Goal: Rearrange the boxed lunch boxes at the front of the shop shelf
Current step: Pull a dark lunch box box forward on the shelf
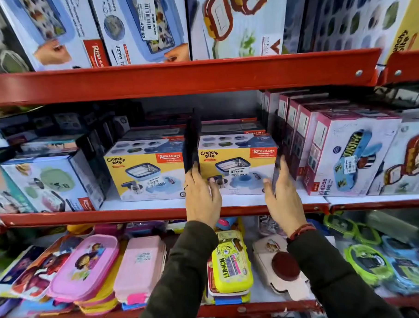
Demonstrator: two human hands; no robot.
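Observation:
Two yellow "Crunchy bite" lunch box cartons stand side by side at the front of the middle shelf. My left hand (201, 197) presses the left side of the right carton (237, 162), fingers reaching into the gap next to the left carton (145, 170). My right hand (280, 191) lies flat against the same carton's right side, fingers up. Both hands clasp that carton between them while it rests on the shelf.
Pink "Kidzee Plus" cartons (345, 153) stand close on the right, a green-print carton (52, 182) on the left. The red shelf lip (134, 213) runs in front. Loose plastic lunch boxes (231, 261) fill the shelf below; large cartons (145, 27) sit above.

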